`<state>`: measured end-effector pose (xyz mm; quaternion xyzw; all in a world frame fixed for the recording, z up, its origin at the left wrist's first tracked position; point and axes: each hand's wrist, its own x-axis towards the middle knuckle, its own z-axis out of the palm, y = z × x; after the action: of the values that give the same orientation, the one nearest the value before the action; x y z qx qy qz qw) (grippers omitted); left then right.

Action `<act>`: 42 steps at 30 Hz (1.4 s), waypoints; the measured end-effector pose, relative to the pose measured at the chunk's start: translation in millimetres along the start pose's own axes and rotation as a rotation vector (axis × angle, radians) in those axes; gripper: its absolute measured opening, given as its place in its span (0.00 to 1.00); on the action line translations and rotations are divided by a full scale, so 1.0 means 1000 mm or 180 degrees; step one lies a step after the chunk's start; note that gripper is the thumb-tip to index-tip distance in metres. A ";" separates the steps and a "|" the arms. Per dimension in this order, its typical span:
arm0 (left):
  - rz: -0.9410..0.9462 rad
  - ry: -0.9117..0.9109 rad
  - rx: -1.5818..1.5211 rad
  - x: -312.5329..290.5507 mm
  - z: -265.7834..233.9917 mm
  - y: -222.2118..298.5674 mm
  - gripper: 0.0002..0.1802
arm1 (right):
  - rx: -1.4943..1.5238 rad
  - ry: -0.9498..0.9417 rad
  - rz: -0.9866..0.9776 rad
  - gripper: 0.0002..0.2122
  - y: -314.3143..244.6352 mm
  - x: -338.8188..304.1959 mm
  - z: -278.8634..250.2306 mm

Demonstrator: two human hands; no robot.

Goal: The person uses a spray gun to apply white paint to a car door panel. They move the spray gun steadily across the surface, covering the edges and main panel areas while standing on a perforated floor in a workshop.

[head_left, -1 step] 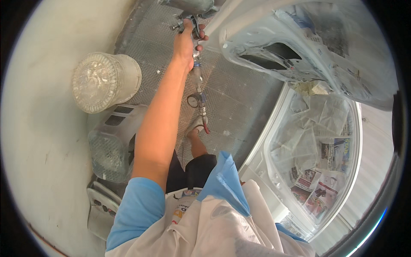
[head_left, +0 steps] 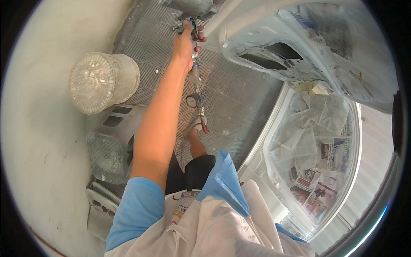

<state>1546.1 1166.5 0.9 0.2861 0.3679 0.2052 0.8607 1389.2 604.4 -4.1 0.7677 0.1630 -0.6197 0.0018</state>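
My left hand (head_left: 188, 39) is closed around the handle of a metal paint spray gun (head_left: 176, 26) at the top of the view. The grey cup (head_left: 192, 6) of the gun is partly cut off by the upper edge. Below my fist hangs an air fitting with a round pressure gauge (head_left: 192, 101) and a red hose end (head_left: 205, 128). Just right of the gun is a whitish car panel (head_left: 235, 36) with cut-out openings. My right hand is out of sight; only a bit of blue sleeve (head_left: 287, 229) shows on that side.
At the left wall are a dusty round tub (head_left: 124, 81) on its side or upturned, a clear ribbed container (head_left: 105, 150) and a pale panel (head_left: 97, 214). Right, a white curved frame (head_left: 358, 141) holds newspaper sheets (head_left: 319, 192). My foot (head_left: 196, 125) stands on the textured floor (head_left: 231, 103).
The spray gun's cup shows slightly lower in the view, and the gauge has shifted slightly left. My left hand keeps its grip.
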 end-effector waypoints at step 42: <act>-0.0102 0.0961 0.0305 0.090 -0.085 -0.202 0.30 | 0.0140 0.0605 -0.0238 0.28 0.065 0.123 0.045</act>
<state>1569.8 1094.5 -223.5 0.2868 0.5070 0.2143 0.7841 1384.8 564.5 -145.1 0.8162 0.1774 -0.5472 -0.0536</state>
